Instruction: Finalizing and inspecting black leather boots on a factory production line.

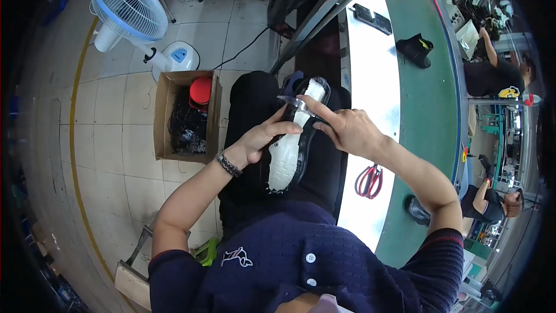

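I see the left hand (pixel 262 138) clamped on the shoe (pixel 294 142), thumb across it; the right hand (pixel 353 131) angles in, index finger at a shiny piece (pixel 293 102), grip unclear.

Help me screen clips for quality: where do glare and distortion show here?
Head view: the yellow line bends along the left side; the white strip is bright with glare; the picture's corners fall to black; the shoe, left hand and right hand look fairly clear.
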Available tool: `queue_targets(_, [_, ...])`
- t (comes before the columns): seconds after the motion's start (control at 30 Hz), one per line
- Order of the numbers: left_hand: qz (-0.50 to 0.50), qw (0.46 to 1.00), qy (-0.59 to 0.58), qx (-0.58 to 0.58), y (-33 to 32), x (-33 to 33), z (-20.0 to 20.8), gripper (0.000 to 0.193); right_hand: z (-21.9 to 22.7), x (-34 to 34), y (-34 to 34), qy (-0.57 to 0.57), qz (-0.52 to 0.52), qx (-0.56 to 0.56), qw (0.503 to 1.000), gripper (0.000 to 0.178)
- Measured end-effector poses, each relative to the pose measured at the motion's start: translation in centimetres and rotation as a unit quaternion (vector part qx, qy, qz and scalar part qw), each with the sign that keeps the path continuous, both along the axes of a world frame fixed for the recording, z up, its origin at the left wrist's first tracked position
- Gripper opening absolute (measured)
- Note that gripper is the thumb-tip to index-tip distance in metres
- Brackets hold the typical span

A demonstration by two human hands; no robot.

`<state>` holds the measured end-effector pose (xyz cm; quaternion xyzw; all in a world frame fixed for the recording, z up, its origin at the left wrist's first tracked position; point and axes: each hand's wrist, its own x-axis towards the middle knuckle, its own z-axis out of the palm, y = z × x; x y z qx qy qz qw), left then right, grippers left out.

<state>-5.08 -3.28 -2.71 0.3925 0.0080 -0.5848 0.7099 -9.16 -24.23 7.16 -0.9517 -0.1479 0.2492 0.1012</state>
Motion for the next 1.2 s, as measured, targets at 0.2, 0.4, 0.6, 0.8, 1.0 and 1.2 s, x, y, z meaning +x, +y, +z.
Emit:
queue_targets(0.2, [-0.004,1.000,0.002,0.016,0.7,-0.1,-0.6,0.086,1.2,-1.0,1.0,-0.061,0.023,0.094,0.993,0.064])
queue_targets(0.4, [-0.014,1.000,0.020,-0.004,1.4,0.0,-0.3,0.090,2.4,-0.7,1.6,0.034,0.013,-0.015,0.999,0.063])
queue_targets(0.6, [0.019,0.998,0.036,-0.055,1.1,-1.3,-1.1,0.096,-0.2,-2.5,1.3,0.027,-0.061,0.069,0.995,0.062])
queue_targets(0.8, [0.172,0.976,0.077,-0.106,0.6,-5.5,-2.3,0.079,4.2,-3.4,1.1,0.077,-0.022,-0.045,0.996,0.058])
queue_targets(1.0, [0.165,0.934,0.191,-0.255,0.8,-7.7,-4.3,0.069,3.9,-6.3,3.8,-0.070,0.132,-0.155,0.977,0.084])
queue_targets(1.2, [0.157,0.943,0.207,-0.206,1.0,-8.2,-4.2,0.072,3.9,-4.8,3.5,0.017,0.190,-0.196,0.962,0.067])
